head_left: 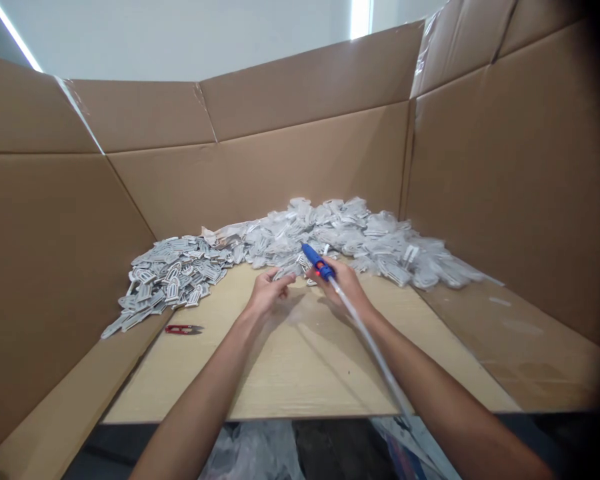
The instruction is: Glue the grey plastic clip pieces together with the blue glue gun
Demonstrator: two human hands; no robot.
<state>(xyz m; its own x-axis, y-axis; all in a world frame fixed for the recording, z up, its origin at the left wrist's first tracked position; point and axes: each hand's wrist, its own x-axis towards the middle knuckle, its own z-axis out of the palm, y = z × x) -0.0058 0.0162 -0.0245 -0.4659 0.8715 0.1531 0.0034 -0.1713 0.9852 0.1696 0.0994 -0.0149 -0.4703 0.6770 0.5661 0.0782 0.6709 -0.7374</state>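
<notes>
My right hand [349, 288] is wrapped round a blue hot glue gun [316, 259], its nozzle pointing forward and to the left. A small red-orange glow shows on the gun's side. From its rear a long whitish glue stick [367, 333] runs back over my right forearm. Left of the gun, my left hand [269, 292] is closed with thumb and fingers pinched together; what they hold, if anything, cannot be made out. A pale translucent piece [283, 273] shows at those fingertips, and grey-white window-shaped pieces [310, 281] lie close to the gun.
A heap of grey arched pieces [173, 273] lies at the left, and a larger pile in clear plastic bags [340, 227] spans the back. Red thread snips [183, 329] rest on the board [290, 387]. Tall cardboard walls [310, 153] enclose the left, back and right.
</notes>
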